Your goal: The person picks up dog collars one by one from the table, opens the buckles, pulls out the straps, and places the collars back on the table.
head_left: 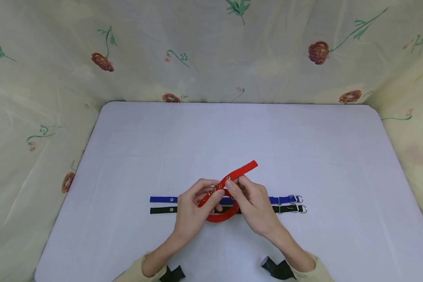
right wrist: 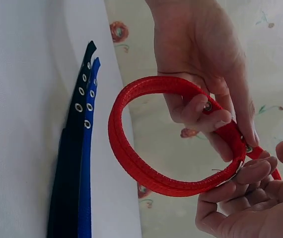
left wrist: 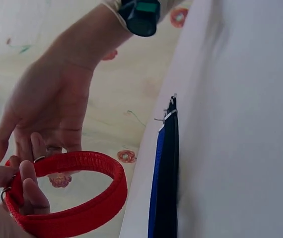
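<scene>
A red collar (head_left: 223,216) with metal eyelets is bent into a loop, its free end pointing up and right. My left hand (head_left: 194,205) grips it near the buckle, where the strap overlaps. With thumb and fingers, my right hand (head_left: 257,203) pinches the strap by an eyelet. The right wrist view shows the padded inside of the red collar (right wrist: 115,129) and both hands at the overlap; fingers partly cover the buckle. Below the hands lie a blue collar (head_left: 285,199) and a black collar (head_left: 162,210), straight and parallel, their middles partly hidden.
The two flat collars have metal buckles and D-rings at the right, eyelets toward the left. They lie on a white-covered table (head_left: 232,141). Flower-patterned cloth (head_left: 204,51) hangs behind and at both sides. Black straps (head_left: 278,270) show by the wrists.
</scene>
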`<state>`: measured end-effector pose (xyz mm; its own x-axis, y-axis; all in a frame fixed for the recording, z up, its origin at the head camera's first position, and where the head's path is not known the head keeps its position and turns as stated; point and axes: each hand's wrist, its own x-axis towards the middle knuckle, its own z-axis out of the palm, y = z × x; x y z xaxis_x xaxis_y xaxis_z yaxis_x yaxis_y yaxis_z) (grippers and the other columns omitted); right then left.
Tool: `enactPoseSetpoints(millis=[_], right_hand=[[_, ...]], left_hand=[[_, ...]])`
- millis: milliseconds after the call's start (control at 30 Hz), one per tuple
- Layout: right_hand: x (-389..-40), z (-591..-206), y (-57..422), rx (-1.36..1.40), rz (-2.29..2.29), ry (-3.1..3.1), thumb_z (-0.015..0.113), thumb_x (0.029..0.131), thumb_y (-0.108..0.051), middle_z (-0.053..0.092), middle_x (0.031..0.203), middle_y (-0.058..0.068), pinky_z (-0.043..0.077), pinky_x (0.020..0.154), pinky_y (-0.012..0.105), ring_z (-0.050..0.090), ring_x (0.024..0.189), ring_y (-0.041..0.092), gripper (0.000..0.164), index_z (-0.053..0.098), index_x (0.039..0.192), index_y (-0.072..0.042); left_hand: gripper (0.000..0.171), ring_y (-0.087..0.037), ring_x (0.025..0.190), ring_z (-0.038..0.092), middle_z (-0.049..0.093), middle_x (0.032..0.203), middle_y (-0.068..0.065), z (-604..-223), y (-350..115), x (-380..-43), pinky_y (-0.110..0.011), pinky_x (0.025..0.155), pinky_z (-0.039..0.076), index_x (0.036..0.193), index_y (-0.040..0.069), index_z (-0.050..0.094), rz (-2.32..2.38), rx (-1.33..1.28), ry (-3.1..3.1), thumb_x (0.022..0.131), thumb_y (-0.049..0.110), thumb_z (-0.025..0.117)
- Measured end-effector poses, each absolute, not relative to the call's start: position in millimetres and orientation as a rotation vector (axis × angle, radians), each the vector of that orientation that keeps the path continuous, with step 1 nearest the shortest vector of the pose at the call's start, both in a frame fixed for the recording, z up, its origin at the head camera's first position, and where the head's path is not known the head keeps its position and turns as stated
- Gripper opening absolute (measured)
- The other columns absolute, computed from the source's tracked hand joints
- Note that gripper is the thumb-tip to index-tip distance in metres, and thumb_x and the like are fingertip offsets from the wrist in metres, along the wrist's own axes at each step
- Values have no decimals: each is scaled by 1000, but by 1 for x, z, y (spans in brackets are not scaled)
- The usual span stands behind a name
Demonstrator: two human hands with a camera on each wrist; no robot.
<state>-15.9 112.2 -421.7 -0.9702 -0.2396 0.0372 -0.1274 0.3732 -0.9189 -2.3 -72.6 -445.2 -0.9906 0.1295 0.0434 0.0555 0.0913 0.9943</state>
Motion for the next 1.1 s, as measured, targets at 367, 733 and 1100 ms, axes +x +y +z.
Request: enactPoseSetpoints(millis=[367, 733, 1100], right_hand=[[-16, -424, 107, -411, -1683, 2481, 63, 108, -12, 55, 79, -1, 45, 61, 23, 52, 68, 7, 15, 55, 121, -9], [-14, -425, 100, -274, -1663, 2458, 64, 110, -21, 58, 76, 1, 38, 52, 21, 47, 60, 6, 15, 68, 123, -15], [-17, -424, 102, -248, -1626, 2477, 68, 107, -21, 53, 74, -1, 33, 50, 21, 43, 57, 5, 9, 72, 114, -15]], left_hand=[[31, -19, 75, 69, 78, 91, -3, -448, -74, -7, -23, 69, 55, 137, 15, 63, 2177, -125, 1862, 108, 22, 68], [33, -14, 78, 70, 81, 95, 10, -449, -75, -3, -24, 73, 54, 140, 14, 61, 2221, -159, 1802, 109, 23, 67], [32, -14, 79, 70, 83, 101, 10, -450, -74, -2, -24, 74, 55, 139, 14, 62, 2227, -145, 1778, 108, 22, 67]])
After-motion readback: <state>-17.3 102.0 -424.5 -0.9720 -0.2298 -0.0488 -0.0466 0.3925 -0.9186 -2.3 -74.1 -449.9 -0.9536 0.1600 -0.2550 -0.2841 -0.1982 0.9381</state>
